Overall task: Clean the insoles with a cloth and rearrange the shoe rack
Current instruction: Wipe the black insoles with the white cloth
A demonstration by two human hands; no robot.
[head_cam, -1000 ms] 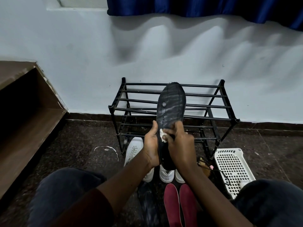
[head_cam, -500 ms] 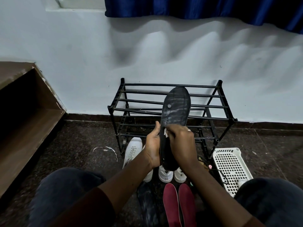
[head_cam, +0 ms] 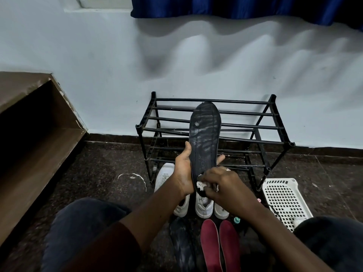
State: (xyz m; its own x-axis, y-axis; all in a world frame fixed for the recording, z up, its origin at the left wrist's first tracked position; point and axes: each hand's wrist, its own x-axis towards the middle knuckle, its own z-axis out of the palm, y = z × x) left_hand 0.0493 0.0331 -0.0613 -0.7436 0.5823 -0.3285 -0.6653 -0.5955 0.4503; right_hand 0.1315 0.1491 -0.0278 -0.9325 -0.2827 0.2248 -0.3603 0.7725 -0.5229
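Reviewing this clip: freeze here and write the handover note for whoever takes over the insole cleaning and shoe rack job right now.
Left hand grips the black insole upright by its lower half, in front of the shoe rack.
Right hand pinches a white cloth against the insole's heel end.
On the floor: a second dark insole, a pair of red insoles, white sneakers by the rack, and a white perforated basket at the right.
Done: wipe streaks show on the held insole; whether the floor insoles are clean cannot be told.
Left: finish wiping, then rearrange the rack.
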